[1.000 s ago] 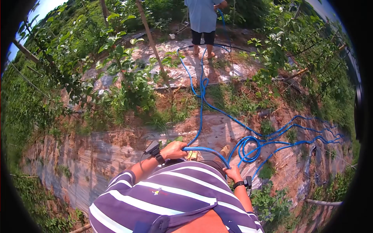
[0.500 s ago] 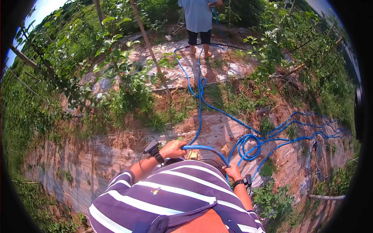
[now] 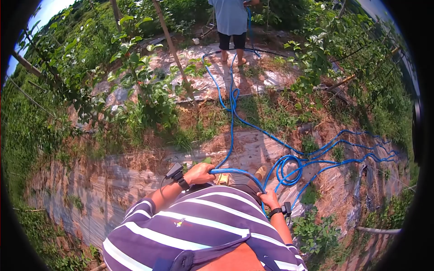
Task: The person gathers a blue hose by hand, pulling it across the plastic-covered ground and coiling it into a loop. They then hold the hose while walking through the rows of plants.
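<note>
A blue hose [image 3: 237, 170] passes in a short arc in front of my waist, between my two hands. My left hand [image 3: 200, 173] is closed around the hose at the left end of this arc. At the right end, my right hand [image 3: 270, 198] grips the hose close to my hip. From my left hand, a stretch of the hose runs forward along the ground to a knotted tangle. More hose lies coiled in loops to the right of my feet, with several lines trailing off to the far right.
Ahead, another person [image 3: 231, 20] in a light blue shirt stands with back turned, near more blue hose. Leafy plants [image 3: 151, 99] and a slanted wooden pole [image 3: 169, 40] stand at front left. Plastic sheeting [image 3: 113, 176] with dry grass covers the ground. Bushes grow on the right.
Both hands keep their grip on the hose and have barely moved. The person ahead appears slightly shifted, and the hose by that person's hand hangs straighter.
</note>
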Demonstrator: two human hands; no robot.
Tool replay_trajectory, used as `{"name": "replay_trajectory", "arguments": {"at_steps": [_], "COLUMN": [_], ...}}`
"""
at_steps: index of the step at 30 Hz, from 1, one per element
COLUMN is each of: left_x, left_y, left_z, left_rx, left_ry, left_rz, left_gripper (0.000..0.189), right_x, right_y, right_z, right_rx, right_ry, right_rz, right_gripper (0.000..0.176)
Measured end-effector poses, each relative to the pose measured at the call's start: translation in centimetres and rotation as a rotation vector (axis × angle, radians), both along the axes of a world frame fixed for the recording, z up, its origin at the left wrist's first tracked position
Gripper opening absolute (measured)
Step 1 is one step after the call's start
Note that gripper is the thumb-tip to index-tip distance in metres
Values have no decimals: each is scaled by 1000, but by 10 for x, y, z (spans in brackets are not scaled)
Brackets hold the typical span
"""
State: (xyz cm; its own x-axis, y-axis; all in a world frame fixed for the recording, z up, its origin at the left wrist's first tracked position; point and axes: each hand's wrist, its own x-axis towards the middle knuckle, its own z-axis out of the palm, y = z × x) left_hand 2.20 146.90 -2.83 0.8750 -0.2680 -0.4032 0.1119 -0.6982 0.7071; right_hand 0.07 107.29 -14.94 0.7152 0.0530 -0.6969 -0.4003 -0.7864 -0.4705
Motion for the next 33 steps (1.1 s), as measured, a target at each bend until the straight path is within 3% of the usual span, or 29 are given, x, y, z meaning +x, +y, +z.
{"name": "replay_trajectory", "arguments": {"at_steps": [15, 21, 33], "left_x": [8, 10, 12], "left_y": [1, 1, 4], "left_z": [0, -1, 6], "left_rx": [17, 13, 15], "left_ry": [24, 27, 79], "left_rz": [-19, -12, 24], "left_gripper": [25, 25, 24], "right_x": [1, 4, 12], "right_y": [5, 6, 13], "right_z": [5, 3, 13], "right_rx": [93, 12, 7], "right_ry": [-12, -64, -11], "right_rz": [-50, 20, -3], "right_gripper": [28, 36, 35]}}
